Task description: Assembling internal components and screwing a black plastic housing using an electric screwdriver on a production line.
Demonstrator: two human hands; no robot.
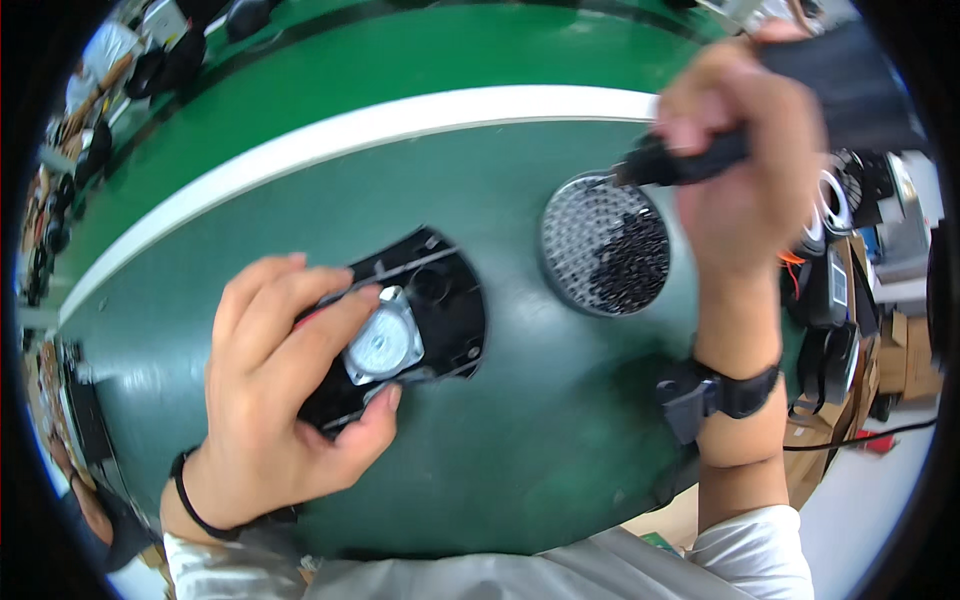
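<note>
My left hand [270, 385] is closed around the left end of a black plastic housing [447, 310] that lies on the green table. Set in the housing is a round silver speaker-like part [385, 342] on a square mount. Fingertips rest along its upper edge, and the thumb is at its lower edge. A bit of red shows under the fingers. My right hand [745, 150], blurred by motion, grips a black electric screwdriver [850, 90]. Its tip points left, over the upper rim of a round dish [553, 262] with a dimpled bottom. Many small black screws [632, 262] are heaped in the dish's right side.
A white strip [400, 108] edges the far side of the green table [520, 420]. Beyond the right edge are cardboard boxes [908, 355], cables and black devices [828, 290]. Other people [100, 65] are at the far left.
</note>
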